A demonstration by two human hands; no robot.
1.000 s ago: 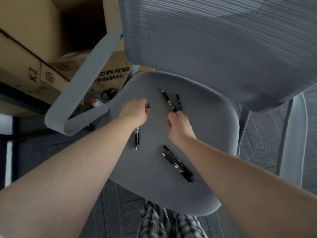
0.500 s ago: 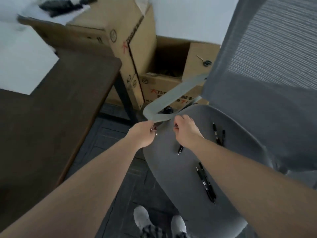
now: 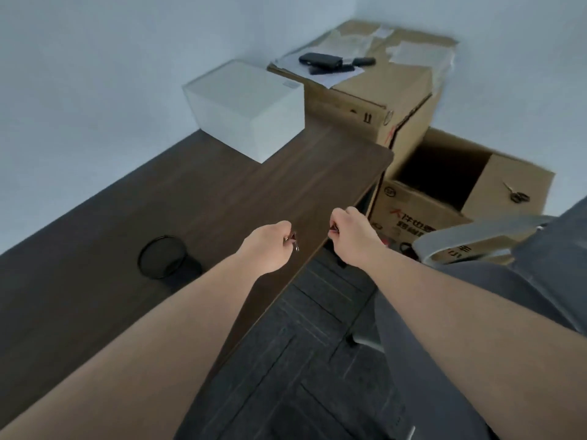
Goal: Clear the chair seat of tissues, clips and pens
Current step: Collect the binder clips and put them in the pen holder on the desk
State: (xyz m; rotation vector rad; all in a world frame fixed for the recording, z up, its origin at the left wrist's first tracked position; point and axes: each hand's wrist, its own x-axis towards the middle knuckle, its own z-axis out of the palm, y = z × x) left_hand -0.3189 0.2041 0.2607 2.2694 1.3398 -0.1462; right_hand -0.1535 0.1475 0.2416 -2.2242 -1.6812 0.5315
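Most of the chair (image 3: 495,328) is lying outside the frame at the right; only a grey armrest (image 3: 476,239) and part of the dark seat edge are showing, and the seat surface is cut off, so nothing can be read of what is sitting on it.

The left hand (image 3: 266,247) is closing into a fist over the near edge of the dark wooden bench (image 3: 158,217), its grip pinching a small clip (image 3: 293,240). Only the clip's metal loops are poking out below the curled fingers; the rest is hidden inside the hand.

The right hand (image 3: 352,233) is hovering just beside it, past the bench corner, also curling shut. Something small and dark (image 3: 334,229) is peeking from between its fingertips, too little of it showing to say what it is.

The two hands are sitting near each other but apart, both bare forearms reaching in from the bottom of the view.

On the bench a black mesh cup (image 3: 162,257) is standing to the left of the left hand, well apart from the clip, and a white box (image 3: 251,109) is resting at the far end. Cardboard boxes (image 3: 397,100) are stacking up beyond the bench, one open-topped, one carrying blurred dark items on papers.
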